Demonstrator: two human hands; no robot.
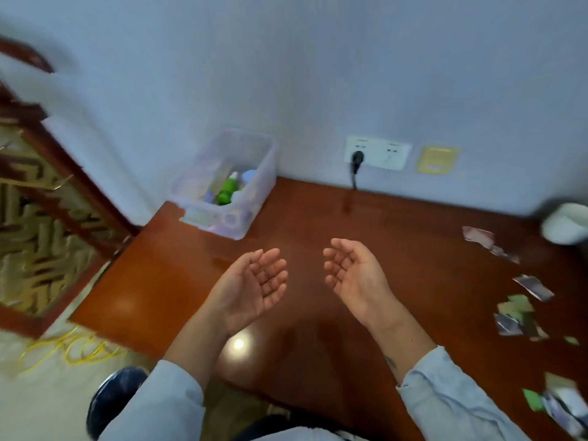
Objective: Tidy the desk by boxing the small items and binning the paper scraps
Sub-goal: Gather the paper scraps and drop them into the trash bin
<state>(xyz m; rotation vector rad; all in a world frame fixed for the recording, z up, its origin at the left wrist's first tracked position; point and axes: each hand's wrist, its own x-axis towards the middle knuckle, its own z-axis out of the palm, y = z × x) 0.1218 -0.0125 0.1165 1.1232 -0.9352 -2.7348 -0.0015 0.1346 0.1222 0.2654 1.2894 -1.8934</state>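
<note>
Both left hand and right hand are empty, fingers loosely apart; paper scraps lie rightward on the table, nearer the right one.

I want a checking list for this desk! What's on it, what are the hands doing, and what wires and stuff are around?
Surface: glossy brown desk, light glare near the front.
Job's things: clear box at back left, green bottle inside; paper scraps scattered right; white bin far right.
Clutter: nothing seen.
Hands: left hand and right hand open, palms up, holding nothing.
Cables: black plug in wall socket; yellow cord on floor.
Surroundings: pale wall; carved wooden panel left.
</note>
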